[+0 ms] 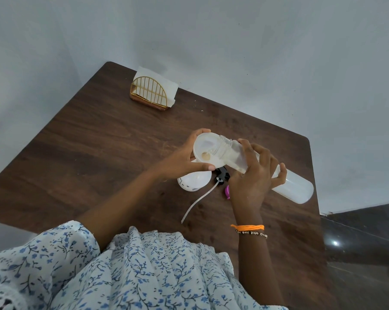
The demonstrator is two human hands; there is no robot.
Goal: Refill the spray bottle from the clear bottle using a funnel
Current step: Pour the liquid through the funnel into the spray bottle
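Note:
A white funnel [205, 149] sits over the white spray bottle [194, 181], which stands on the brown table. My left hand [180, 161] grips the funnel's rim. My right hand [254, 177] holds the clear bottle [294, 186] tipped almost flat, its threaded mouth over the funnel bowl. A little pale liquid lies in the bottle's neck and in the funnel. The spray head [221, 174], black with a long white dip tube [198, 201], lies on the table beside the spray bottle. A purple cap [227, 191] shows partly behind my right hand.
A gold wire napkin holder [148, 91] with white napkins stands at the table's far left corner by the grey wall. The table [99, 153] ends at right near a dark floor [363, 253]. My flowered clothing fills the bottom.

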